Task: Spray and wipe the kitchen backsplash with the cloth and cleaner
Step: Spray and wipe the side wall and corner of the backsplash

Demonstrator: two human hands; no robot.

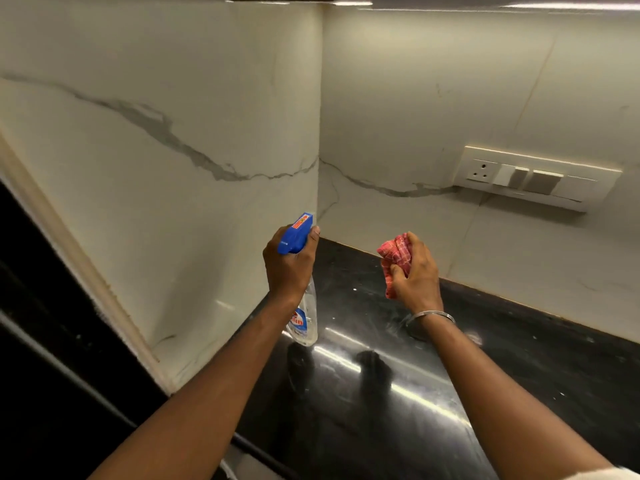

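My left hand (289,268) grips a clear spray bottle (305,317) with a blue trigger head (296,233); the nozzle points toward the corner where the two walls meet. My right hand (417,275) is closed around a bunched red checked cloth (394,252), held above the counter and clear of the wall. The backsplash (173,140) is white marble with grey veins, running along the left wall and the back wall (433,98). Both hands hover over the counter near the corner.
A glossy black countertop (398,393) lies below both hands. A cream switch and socket plate (533,178) sits on the back wall at right. A dark opening borders the left wall's edge (41,306). A cabinet underside with a light strip runs along the top.
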